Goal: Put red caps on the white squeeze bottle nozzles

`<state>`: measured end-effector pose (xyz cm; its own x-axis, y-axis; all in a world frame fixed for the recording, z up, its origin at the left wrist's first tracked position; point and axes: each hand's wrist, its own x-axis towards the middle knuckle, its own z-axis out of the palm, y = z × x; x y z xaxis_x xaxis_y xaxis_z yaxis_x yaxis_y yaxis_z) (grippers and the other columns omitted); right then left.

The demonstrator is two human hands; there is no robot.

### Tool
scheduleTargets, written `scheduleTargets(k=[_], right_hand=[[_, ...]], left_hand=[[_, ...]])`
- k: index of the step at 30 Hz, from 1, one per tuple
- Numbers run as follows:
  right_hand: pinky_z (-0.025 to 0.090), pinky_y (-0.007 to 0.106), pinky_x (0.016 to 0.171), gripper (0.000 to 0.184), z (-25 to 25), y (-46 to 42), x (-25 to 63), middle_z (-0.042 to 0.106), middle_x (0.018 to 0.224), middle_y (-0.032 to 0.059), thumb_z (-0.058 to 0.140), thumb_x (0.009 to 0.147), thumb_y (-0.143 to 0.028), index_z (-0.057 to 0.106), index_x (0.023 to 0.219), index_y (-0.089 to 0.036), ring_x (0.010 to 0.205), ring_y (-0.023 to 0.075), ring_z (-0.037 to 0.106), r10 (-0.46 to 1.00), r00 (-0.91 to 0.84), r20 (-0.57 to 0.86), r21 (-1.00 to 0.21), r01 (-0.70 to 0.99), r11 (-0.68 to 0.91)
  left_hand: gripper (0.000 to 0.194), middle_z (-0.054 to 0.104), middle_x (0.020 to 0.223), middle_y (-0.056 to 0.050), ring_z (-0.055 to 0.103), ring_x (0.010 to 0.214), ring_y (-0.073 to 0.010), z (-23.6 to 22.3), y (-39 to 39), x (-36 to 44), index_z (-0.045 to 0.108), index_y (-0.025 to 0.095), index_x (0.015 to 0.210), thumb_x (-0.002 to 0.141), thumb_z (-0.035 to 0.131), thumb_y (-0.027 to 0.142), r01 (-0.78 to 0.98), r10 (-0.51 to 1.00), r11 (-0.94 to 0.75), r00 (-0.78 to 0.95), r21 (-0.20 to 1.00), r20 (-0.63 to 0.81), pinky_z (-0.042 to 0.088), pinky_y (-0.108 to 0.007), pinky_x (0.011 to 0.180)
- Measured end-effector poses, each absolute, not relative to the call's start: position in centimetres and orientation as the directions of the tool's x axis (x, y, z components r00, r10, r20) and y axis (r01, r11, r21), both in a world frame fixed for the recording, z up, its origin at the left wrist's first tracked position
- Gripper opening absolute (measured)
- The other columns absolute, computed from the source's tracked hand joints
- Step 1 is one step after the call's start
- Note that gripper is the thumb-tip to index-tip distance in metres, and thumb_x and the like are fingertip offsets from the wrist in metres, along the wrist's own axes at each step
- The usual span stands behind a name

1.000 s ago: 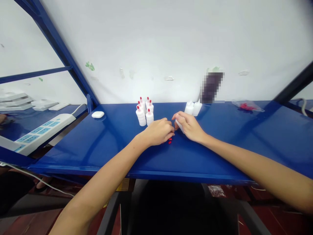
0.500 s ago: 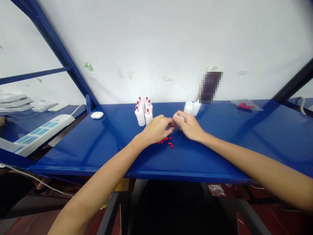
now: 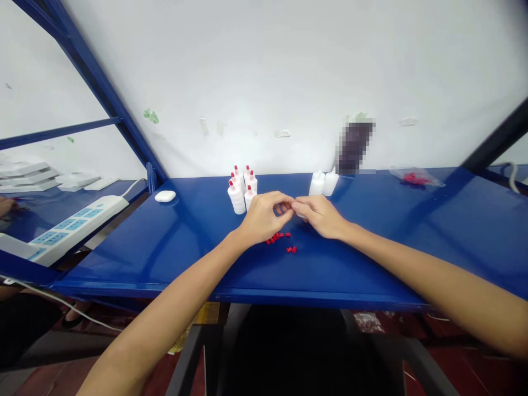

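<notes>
My left hand is closed in a pinch, its fingertips meeting those of my right hand. A red cap showed at the left fingertips a moment ago; the fingers hide it now. My right hand is wrapped round a small white squeeze bottle, of which only a sliver shows. Below my left hand lie several loose red caps, with two more nearer the table's front edge. Behind my left hand several white bottles with red tips stand upright in a group. Beyond my right hand stand white bottles without red tips.
The blue table backs onto a white wall. A white oval case lies at the left, a clear bag with red pieces at the back right. A power strip and another person's hand are farther left.
My hands have drawn together until their fingertips meet, and the red at my left fingertips is now hidden. Two loose caps near the front have shifted and lie side by side.
</notes>
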<state>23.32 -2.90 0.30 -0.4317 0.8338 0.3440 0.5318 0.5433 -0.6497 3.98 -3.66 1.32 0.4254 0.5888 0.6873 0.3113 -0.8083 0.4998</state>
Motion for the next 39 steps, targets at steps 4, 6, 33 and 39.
scheduleTargets(k=[4, 6, 33, 39], right_hand=[[0.026, 0.028, 0.055, 0.065, 0.4, -2.7, 23.4, 0.044, 0.054, -0.0016, 0.037, 0.088, -0.077, 0.045, 0.059, -0.02, 0.053, 0.0121, 0.038, 0.835, -0.459, 0.303, -0.664, 0.527, 0.531], [0.025, 0.028, 0.054, 0.066, 0.5, -2.6, 23.4, 0.042, 0.053, -0.0015, 0.037, 0.088, -0.077, 0.046, 0.058, -0.019, 0.052, 0.0119, 0.037, 0.82, -0.479, 0.314, -0.663, 0.507, 0.551], [0.03, 0.03, 0.06, 0.047, -0.3, -2.4, 23.0, 0.048, 0.056, -0.001, 0.038, 0.097, -0.048, 0.046, 0.06, -0.02, 0.056, 0.0141, 0.044, 0.822, -0.387, 0.417, -0.68, 0.467, 0.565], [0.03, 0.03, 0.06, 0.046, -0.1, -2.6, 23.0, 0.049, 0.057, -0.0009, 0.038, 0.098, -0.047, 0.047, 0.061, -0.02, 0.056, 0.0142, 0.045, 0.821, -0.398, 0.409, -0.688, 0.457, 0.564]], left_hand=[[0.008, 0.071, 0.082, -0.004, 0.061, 0.068, -0.0105, 1.1, -3.7, 4.1, 0.071, 0.014, 0.089, 0.086, 0.064, 0.014, 0.264, 0.614, -0.785, 0.456, 0.561, 0.644, 0.054, -0.024, 0.066], [0.008, 0.07, 0.083, -0.004, 0.06, 0.068, -0.0105, 1.1, -3.8, 4.1, 0.07, 0.014, 0.091, 0.088, 0.063, 0.015, 0.263, 0.61, -0.786, 0.476, 0.559, 0.634, 0.053, -0.024, 0.065], [0.023, 0.052, 0.118, -0.01, 0.048, 0.104, -0.0237, 4.2, 0.0, -4.7, 0.062, 0.022, 0.111, 0.102, 0.046, 0.036, 0.78, 0.484, -0.626, 0.383, 0.005, 0.787, 0.043, -0.042, 0.095], [0.027, 0.051, 0.12, -0.011, 0.048, 0.106, -0.0249, 4.0, -0.2, -4.5, 0.063, 0.021, 0.113, 0.102, 0.044, 0.037, 0.78, 0.53, -0.625, 0.417, 0.008, 0.738, 0.043, -0.045, 0.097]])
